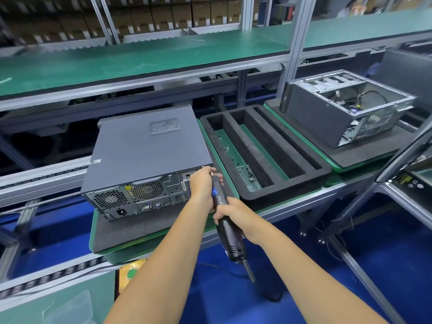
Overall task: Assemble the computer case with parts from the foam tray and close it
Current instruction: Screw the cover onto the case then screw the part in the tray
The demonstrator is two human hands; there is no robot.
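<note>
While the right hand (230, 210) grips the electric screwdriver (224, 213) and the left hand (203, 183) pinches its tip at the closed computer case's (149, 155) four-o'clock corner, a tilted bit could strip the screw.

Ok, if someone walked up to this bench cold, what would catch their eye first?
Probably the two hands at centre: the right hand grips a black electric screwdriver, and the left hand steadies its tip at the rear upper corner of the closed grey computer case. Right of it lies the black foam tray, then an open case.
</note>
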